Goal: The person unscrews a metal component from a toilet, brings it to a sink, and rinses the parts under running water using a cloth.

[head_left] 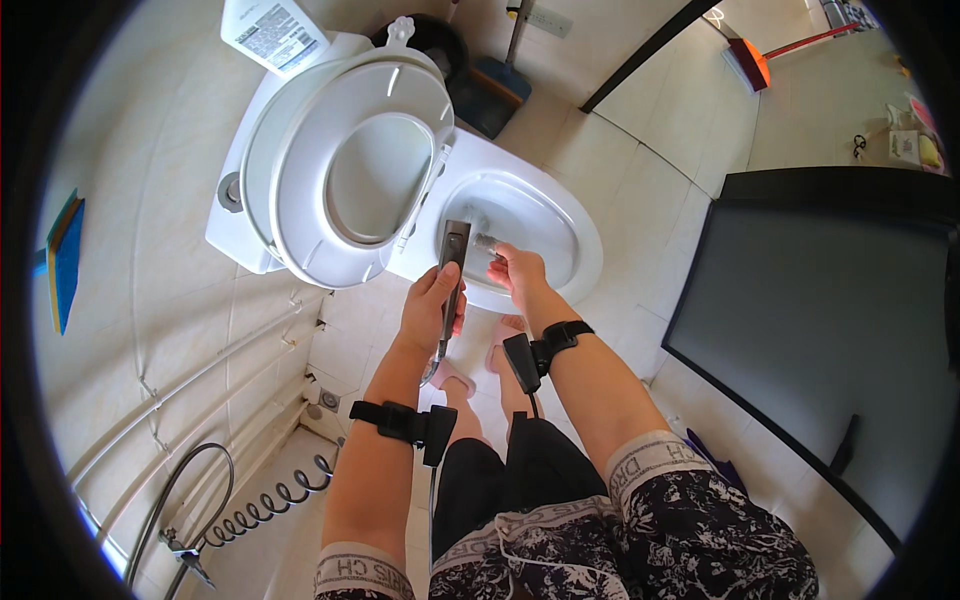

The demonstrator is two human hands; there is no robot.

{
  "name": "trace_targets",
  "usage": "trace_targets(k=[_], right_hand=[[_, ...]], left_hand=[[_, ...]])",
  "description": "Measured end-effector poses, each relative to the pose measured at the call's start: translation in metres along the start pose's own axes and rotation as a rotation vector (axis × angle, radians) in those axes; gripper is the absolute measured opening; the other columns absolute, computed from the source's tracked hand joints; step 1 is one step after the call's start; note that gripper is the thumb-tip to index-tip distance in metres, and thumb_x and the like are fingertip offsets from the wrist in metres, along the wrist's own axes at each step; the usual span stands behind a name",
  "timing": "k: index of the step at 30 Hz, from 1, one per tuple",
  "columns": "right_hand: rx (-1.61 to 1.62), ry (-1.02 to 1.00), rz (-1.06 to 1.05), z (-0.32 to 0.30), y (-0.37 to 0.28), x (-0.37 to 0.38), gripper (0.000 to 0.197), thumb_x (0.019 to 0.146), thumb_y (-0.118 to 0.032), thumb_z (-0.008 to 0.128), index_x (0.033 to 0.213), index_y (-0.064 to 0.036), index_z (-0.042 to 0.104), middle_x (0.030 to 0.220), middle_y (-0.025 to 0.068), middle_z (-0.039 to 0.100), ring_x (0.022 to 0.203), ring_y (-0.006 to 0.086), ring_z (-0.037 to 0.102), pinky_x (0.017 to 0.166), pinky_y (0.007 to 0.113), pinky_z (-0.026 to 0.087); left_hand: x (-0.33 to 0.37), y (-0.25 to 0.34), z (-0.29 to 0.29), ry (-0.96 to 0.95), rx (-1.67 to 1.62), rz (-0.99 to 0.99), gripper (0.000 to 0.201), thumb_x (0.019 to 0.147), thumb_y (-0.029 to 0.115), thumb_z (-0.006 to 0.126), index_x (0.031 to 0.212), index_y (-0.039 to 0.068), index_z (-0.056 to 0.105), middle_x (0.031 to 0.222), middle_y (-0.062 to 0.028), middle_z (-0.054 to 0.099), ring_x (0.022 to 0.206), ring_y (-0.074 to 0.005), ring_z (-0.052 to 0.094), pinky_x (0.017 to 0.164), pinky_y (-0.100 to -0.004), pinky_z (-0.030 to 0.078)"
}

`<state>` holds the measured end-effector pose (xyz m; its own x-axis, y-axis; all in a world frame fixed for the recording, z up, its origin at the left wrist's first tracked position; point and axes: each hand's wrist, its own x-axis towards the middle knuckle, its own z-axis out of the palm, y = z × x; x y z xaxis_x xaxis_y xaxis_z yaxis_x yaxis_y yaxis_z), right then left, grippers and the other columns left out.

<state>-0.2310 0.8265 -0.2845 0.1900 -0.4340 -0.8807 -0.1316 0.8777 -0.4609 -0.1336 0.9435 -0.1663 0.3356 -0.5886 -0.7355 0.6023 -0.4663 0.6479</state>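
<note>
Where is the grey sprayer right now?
In the head view, the grey sprayer is in the left hand, just left of the right hand, its top over the toilet bowl.

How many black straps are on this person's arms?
2. One black strap is around the left forearm, and the other strap is around the right forearm. The sleeves could hide more.

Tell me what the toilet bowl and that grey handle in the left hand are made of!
The toilet bowl looks like glazed ceramic: white, smooth and shiny. The grey handle seems metal or metal-look plastic; its satin sheen leaves that open.
</note>
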Motion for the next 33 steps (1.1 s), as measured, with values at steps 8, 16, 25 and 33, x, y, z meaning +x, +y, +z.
trace_targets(k=[8, 16, 25, 33], right_hand=[[0.032, 0.024, -0.021, 0.015, 0.006, 0.012, 0.030, 0.074, -0.017, 0.066, 0.083, 0.0099, 0.057, 0.076, 0.0148, 0.058, 0.064, 0.0229, 0.062, 0.060, 0.028, 0.057], [-0.053, 0.021, -0.030, 0.028, 0.015, 0.008, 0.025, 0.074, -0.014, 0.066, 0.083, 0.0089, 0.058, 0.075, 0.0138, 0.058, 0.065, 0.0216, 0.062, 0.059, 0.029, 0.057], [-0.385, -0.037, -0.334, 0.030, 0.020, 0.003, 0.036, 0.077, -0.016, 0.067, 0.099, 0.0090, 0.056, 0.086, 0.0131, 0.061, 0.076, 0.0201, 0.062, 0.065, 0.030, 0.055], [-0.878, -0.052, -0.709, 0.022, 0.019, -0.009, 0.034, 0.072, -0.016, 0.065, 0.101, -0.0004, 0.057, 0.090, 0.0170, 0.060, 0.081, 0.0306, 0.061, 0.073, 0.037, 0.048]], left_hand=[[-0.002, -0.001, -0.002, -0.024, -0.118, 0.010, 0.048, 0.088, 0.051, 0.050, 0.085, 0.003, 0.049, 0.058, -0.0048, 0.050, 0.040, -0.0129, 0.045, 0.038, -0.0233, 0.038], [-0.005, -0.005, -0.015, -0.063, -0.154, 0.007, 0.046, 0.090, 0.049, 0.048, 0.085, 0.003, 0.049, 0.059, -0.0052, 0.050, 0.041, -0.0126, 0.046, 0.038, -0.0228, 0.039], [-0.014, -0.005, -0.022, -0.044, -0.206, 0.015, 0.045, 0.089, 0.048, 0.050, 0.084, 0.003, 0.050, 0.058, -0.0052, 0.050, 0.040, -0.0127, 0.046, 0.038, -0.0231, 0.038], [-0.020, -0.006, -0.020, -0.050, -0.227, 0.028, 0.045, 0.088, 0.047, 0.052, 0.083, 0.002, 0.051, 0.056, -0.0057, 0.050, 0.040, -0.0132, 0.044, 0.038, -0.0239, 0.037]])
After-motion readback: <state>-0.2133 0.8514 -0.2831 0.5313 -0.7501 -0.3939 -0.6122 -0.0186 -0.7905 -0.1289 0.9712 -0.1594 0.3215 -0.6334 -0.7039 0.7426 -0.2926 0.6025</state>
